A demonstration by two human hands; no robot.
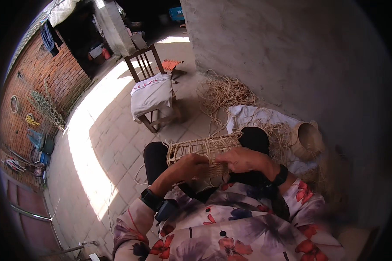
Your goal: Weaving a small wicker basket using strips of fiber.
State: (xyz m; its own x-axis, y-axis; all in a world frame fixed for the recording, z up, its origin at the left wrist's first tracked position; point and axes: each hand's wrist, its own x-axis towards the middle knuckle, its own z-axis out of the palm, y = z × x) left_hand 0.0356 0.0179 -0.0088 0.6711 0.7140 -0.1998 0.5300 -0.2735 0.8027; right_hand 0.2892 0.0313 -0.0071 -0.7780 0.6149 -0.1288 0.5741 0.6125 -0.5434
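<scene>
My left hand [190, 165] and right hand [241, 159] both pinch the half-woven straw basket [202, 150]; loose straw [226, 93] waits at 12 o'clock.

Rough woven straw basket [203, 150]; matt brick wall [52, 74]; wooden chair [144, 65].

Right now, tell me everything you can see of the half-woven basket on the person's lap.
The half-woven basket is a pale straw-coloured frame, oblong, lying on its side across the person's dark-trousered knees. Its wall is open lattice: thin upright stakes crossed by a few rows of twisted fibre, with gaps between. Loose strands trail from its right end. The left hand and the right hand both grip its near edge, fingers closed on the weave. Its base and far side cannot be seen.
</scene>
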